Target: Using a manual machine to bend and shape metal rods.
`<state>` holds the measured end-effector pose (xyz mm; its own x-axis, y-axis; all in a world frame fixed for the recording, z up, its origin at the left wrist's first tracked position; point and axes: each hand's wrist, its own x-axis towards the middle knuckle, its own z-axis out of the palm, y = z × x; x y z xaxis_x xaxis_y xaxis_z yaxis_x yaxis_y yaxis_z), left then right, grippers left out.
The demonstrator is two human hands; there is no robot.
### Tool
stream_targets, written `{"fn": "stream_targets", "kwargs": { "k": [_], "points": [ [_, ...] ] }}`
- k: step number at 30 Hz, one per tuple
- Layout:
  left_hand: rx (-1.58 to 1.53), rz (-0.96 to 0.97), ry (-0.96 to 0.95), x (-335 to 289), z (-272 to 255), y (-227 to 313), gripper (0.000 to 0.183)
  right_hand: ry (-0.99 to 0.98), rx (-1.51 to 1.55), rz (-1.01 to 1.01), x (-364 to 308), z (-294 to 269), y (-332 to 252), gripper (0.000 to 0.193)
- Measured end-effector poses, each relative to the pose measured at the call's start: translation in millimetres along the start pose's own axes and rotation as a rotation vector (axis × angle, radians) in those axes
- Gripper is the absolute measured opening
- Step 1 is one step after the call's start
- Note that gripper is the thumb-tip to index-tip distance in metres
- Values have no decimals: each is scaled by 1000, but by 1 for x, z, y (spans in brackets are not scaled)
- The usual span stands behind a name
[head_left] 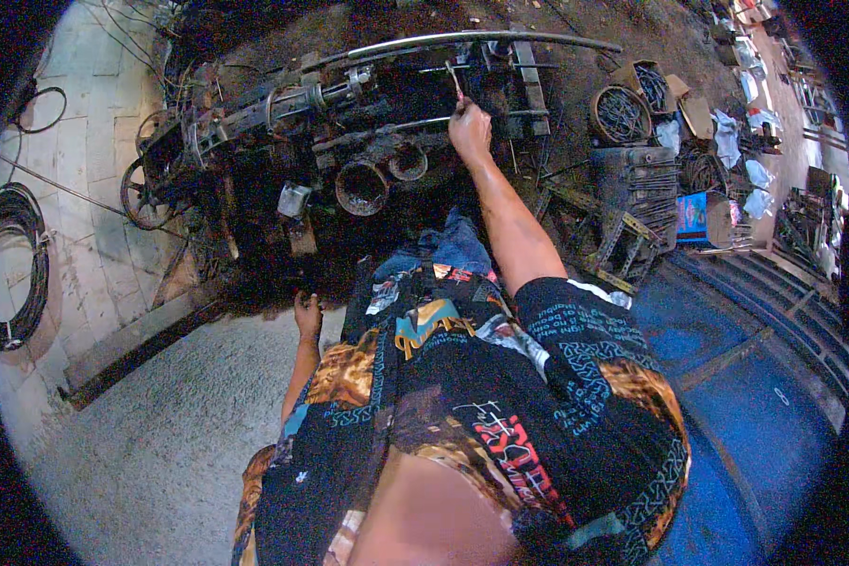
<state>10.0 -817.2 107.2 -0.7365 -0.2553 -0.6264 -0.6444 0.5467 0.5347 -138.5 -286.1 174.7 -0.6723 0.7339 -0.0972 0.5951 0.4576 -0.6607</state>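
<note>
Head: long bar beyond tool

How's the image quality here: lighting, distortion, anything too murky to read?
Head view: fisheye distortion bends the blue panel near the dark rim; head view: uneven light, concrete floor pale, machine dim with its underside lost in shadow; head view: grain in dark areas, right hand clear, the tip of its tool too small to make out.

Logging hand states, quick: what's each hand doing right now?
Left hand: loosely curled; nothing shows in it, but whether it is empty cannot be told.
Right hand: closed, holding a slim tool.
</note>
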Motion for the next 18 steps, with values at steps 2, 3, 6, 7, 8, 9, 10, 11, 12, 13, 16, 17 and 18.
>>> {"fn": "stream_targets", "kwargs": {
  "k": [2,3,6,7,8,9,10,11,12,13,16,17,18],
  "points": [
    [-19,-59,-12,-8,-4,4,60,-26,-24,34,-5,-2,-8,30],
    [-20,-40,5,-8,-6,0,59,-48,-47,69,-9,-2,-11,30],
    [25,0,30,-8,-9,-7,58,-73,-13,55,-20,-1,-9,29],
    [72,21,38,-8,-10,-9,57,-75,-11,52,-24,0,-6,29],
    [71,25,30,-14,-6,4,57,-92,0,76,-26,4,7,29],
    [92,25,28,-26,-2,28,57,-106,9,104,-29,9,21,28],
    [114,20,37,-35,-2,43,56,-69,51,124,-35,13,28,28],
    [116,22,46,-32,-5,40,56,-73,59,121,-33,19,30,28],
    [163,75,77,-25,-10,24,56,-38,99,125,-32,26,33,28],
    [180,104,91,-25,-6,5,55,-11,103,109,-29,38,36,28],
    [91,95,46,-20,-6,27,52,-214,608,340,2,68,67,25],
    [87,83,68,-20,-7,14,52,-334,896,493,0,62,29,25],
    [159,161,107,-16,-7,6,52,-337,901,490,2,52,6,25]
  ]
}}
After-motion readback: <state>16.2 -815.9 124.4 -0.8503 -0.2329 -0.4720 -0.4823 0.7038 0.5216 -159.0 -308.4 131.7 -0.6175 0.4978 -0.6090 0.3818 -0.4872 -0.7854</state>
